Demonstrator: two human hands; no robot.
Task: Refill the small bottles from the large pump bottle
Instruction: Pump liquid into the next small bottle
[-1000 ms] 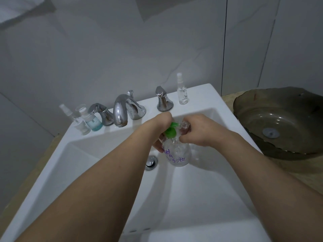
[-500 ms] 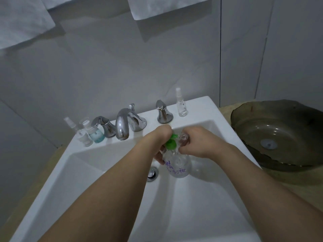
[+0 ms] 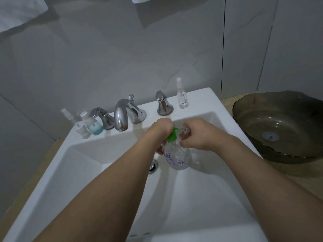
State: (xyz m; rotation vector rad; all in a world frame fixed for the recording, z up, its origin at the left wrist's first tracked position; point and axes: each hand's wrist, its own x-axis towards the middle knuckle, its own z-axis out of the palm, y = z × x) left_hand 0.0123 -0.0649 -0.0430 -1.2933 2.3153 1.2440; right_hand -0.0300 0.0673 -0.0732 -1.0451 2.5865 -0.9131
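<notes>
Large pump bottle (image 3: 177,157), clear with purple writing, held above the sink (image 3: 97,154) basin just right of frame centre. Barely changed over the last second: same pose of both hands, only the view tipped up slightly, so pumping probably ongoing, refill unfinished. Left hand (image 3: 161,127) curled over the green pump head (image 3: 172,136), fingers wrapped round the bottle's neck. Right hand (image 3: 197,134) pinching a small clear bottle (image 3: 185,132) at the nozzle. Three more small bottles (image 3: 87,125) at the sink's left rim, another spray bottle (image 3: 182,94) upper right.
</notes>
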